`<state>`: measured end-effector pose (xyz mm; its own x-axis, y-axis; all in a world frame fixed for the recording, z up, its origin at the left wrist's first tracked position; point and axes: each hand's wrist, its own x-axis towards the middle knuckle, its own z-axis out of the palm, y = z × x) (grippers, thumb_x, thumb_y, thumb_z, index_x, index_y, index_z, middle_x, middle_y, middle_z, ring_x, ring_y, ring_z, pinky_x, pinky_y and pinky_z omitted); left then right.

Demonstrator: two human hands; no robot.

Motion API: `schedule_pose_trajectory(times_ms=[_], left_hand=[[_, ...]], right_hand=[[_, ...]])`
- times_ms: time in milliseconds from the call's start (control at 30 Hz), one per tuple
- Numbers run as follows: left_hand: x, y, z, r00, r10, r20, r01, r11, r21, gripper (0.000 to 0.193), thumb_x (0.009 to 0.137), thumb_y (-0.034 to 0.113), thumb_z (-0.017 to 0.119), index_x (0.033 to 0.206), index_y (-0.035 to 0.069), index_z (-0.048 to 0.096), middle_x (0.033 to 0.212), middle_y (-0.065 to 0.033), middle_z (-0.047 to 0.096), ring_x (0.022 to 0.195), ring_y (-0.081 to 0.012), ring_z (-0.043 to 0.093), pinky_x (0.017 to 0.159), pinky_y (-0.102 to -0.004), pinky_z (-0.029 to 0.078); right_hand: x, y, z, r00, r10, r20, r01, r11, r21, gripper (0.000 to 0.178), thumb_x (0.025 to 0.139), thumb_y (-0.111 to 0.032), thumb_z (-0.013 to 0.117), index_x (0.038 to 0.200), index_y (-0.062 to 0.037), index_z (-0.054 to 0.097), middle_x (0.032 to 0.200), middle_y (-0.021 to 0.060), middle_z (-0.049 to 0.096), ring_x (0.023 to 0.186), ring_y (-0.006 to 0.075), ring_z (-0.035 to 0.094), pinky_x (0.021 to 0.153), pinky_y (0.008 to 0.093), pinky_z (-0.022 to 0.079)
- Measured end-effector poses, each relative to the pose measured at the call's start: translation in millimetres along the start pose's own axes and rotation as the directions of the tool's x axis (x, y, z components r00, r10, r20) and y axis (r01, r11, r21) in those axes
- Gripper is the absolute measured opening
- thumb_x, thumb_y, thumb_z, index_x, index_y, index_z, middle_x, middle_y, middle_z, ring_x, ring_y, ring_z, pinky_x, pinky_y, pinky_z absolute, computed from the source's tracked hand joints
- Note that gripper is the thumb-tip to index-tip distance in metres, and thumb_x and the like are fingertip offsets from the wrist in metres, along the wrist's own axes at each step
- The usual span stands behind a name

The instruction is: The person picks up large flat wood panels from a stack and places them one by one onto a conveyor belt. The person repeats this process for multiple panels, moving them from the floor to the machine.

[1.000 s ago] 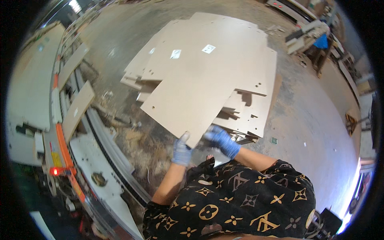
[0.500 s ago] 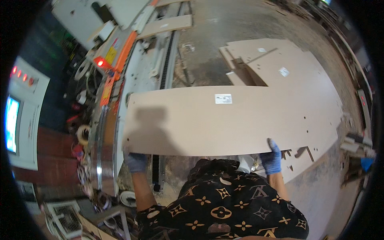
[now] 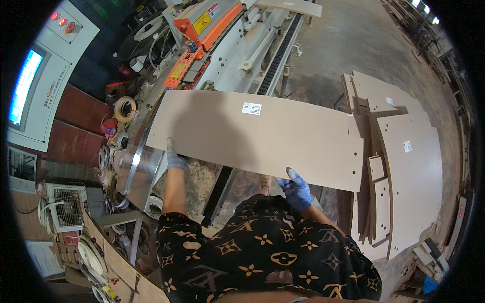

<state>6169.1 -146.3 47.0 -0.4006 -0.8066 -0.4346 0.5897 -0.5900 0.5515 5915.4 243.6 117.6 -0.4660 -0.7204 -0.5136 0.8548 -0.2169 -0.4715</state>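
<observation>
A long beige board [image 3: 298, 136] with a white label [image 3: 251, 108] lies across the view in front of me. Its left end rests over the metal bed of an orange and white machine. My left hand [image 3: 176, 156], in a blue-grey glove, grips the near edge toward the left, thumb on top and fingers hidden below. Farther right on that edge, my right hand [image 3: 297, 192] in a blue glove holds the board from beneath with its thumb at the rim. Two small dark holes show near the board's right end.
More beige boards [image 3: 417, 171] are stacked at the right. The machine's orange guard [image 3: 217, 38] stands at the far left, beside a black conveyor track [image 3: 278, 55]. A control cabinet with a lit screen [image 3: 25, 86] is left. Tape rolls [image 3: 125, 109] lie below the machine.
The board has moved left onto the machine bed, away from the stack, and now tilts down to the right. My view has turned, and both hands have shifted along with the board.
</observation>
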Motion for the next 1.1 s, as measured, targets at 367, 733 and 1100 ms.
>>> schedule_pose_trajectory(times_ms=[367, 733, 1100], left_hand=[[87, -24, 27, 0.971, 0.131, -0.201, -0.102, 0.984, 0.145, 0.061, 0.092, 0.047, 0.054, 0.139, 0.010, 0.042, 0.137, -0.0120, 0.049, 0.119, -0.0336, 0.051, 0.101, -0.0486, 0.042], [144, -30, 43, 0.965, 0.147, -0.218, -0.118, 0.983, 0.141, 0.059, 0.090, 0.046, 0.057, 0.135, 0.009, 0.047, 0.133, -0.0124, 0.053, 0.116, -0.0318, 0.053, 0.100, -0.0473, 0.043], [216, -50, 124, 0.967, 0.133, -0.216, -0.090, 0.976, 0.198, 0.057, 0.094, 0.049, 0.045, 0.132, 0.007, 0.049, 0.132, -0.0085, 0.054, 0.116, -0.0315, 0.053, 0.101, -0.0462, 0.041]], right_hand=[[48, 41, -1, 0.966, 0.251, -0.058, -0.247, 0.967, 0.063, 0.057, 0.087, -0.032, 0.069, 0.130, -0.0032, 0.044, 0.130, 0.0159, 0.051, 0.121, 0.0289, 0.050, 0.104, 0.0443, 0.041], [86, 18, 19, 0.975, 0.183, -0.123, -0.169, 0.979, 0.114, 0.033, 0.091, -0.026, 0.063, 0.118, -0.0085, 0.054, 0.105, 0.0110, 0.066, 0.097, 0.0265, 0.065, 0.096, 0.0437, 0.048], [164, -42, 37, 0.994, 0.052, -0.092, -0.044, 0.995, 0.093, 0.043, 0.088, -0.029, 0.066, 0.124, -0.0111, 0.050, 0.106, 0.0074, 0.062, 0.096, 0.0220, 0.060, 0.092, 0.0416, 0.050]])
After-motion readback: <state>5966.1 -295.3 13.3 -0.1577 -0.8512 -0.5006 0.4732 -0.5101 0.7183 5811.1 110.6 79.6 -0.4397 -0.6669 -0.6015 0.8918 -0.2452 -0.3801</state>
